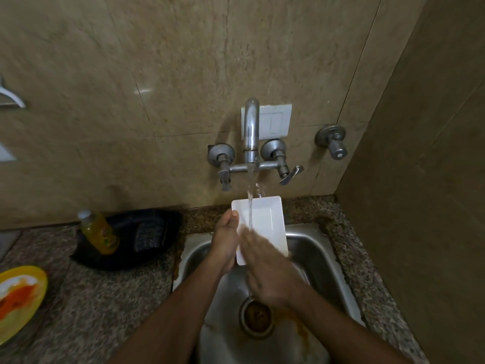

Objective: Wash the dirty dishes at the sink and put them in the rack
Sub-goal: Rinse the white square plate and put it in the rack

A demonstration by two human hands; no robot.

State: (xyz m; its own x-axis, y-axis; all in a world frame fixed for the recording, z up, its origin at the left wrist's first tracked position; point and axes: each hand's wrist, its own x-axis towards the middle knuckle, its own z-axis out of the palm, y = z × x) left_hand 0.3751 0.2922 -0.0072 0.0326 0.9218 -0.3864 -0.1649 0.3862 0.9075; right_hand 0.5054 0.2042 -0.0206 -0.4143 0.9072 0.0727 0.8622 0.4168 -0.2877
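A white rectangular shallow dish is held tilted over the stainless steel sink, under a thin stream of water running from the wall-mounted chrome tap. The left hand has its grip curled round the dish's left edge, thumb on the rim near the top corner. The right hand lies across the dish's lower part with fingers straight and pressed flat on the inner surface; it is blurred, so finer detail of its grip cannot be told. The sink's round drain strainer holds brownish residue. On the speckled granite counter to the left sits a black pan, with a yellow plastic bottle leaning against it, and at the far left edge a yellow plate smeared with orange sauce
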